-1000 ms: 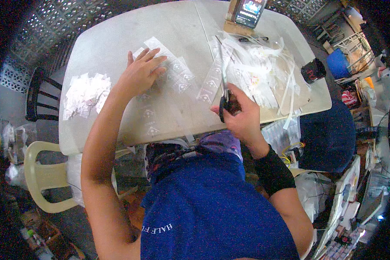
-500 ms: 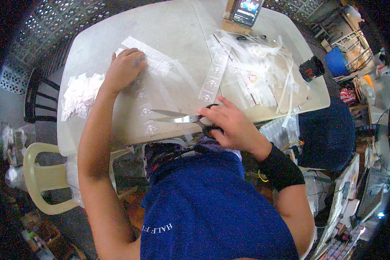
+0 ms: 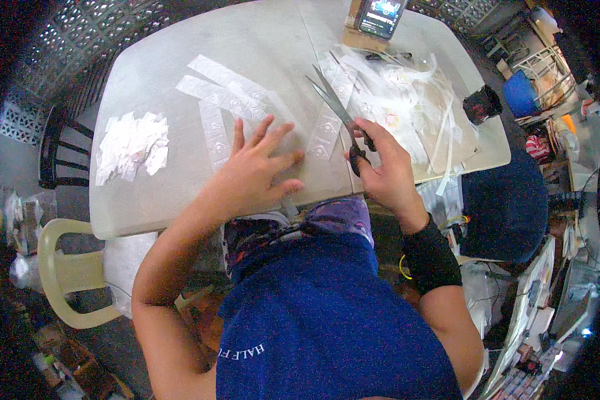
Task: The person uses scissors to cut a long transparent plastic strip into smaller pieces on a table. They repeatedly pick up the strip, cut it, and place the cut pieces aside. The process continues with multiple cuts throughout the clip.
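My right hand [image 3: 385,163] is closed around the black handles of a pair of scissors [image 3: 335,100], whose blades point up and to the left, slightly apart. My left hand [image 3: 257,163] hovers or rests near the table's front edge with fingers spread and nothing held. Just beyond it lie several printed white strips [image 3: 228,81], fanned out and overlapping. Another printed strip [image 3: 324,133] lies between my hands, partly under the scissors. At the left of the table sits a pile of small cut white pieces [image 3: 135,148].
A heap of translucent strips [image 3: 400,100] covers the table's right side. Behind it, a phone [image 3: 381,17] leans on a cardboard box [image 3: 361,41]. A black cup [image 3: 481,105] stands near the right edge. A beige chair [image 3: 67,273] is at the lower left.
My left hand has moved right and nearer from the strips, its fingers spreading. My right hand has shifted right, swinging the scissors from pointing left to pointing up and away.
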Motion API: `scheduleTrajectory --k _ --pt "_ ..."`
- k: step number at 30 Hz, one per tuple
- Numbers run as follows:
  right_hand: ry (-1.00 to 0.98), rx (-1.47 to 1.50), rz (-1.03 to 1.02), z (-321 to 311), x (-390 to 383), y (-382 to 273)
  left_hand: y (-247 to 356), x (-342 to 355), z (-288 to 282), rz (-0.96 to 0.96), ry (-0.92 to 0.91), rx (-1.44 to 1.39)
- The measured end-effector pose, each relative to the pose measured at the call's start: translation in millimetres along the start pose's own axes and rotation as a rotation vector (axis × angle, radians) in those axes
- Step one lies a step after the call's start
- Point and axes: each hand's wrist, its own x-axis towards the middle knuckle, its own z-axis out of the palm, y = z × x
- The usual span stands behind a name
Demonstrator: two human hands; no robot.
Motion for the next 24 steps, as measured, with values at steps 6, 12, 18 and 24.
scheduleTrajectory --k 6,12,18,24 --pt "-0.134 0.042 -0.304 10.9 -18.3 -9.3 -27.6 32.4 4.3 -0.075 0.002 -0.151" --pt "-0.384 0.055 -0.458 26.2 -25.9 -26.6 -41.7 65.4 19.6 0.137 -0.07 0.132" --pt "-0.418 0.071 -0.445 32.0 -24.1 -23.8 -59.8 88.9 19.9 0.029 -0.107 0.235" --pt "-0.397 0.074 -0.482 24.3 -19.8 -13.0 -109.4 75.5 10.0 -0.288 -0.09 0.29"
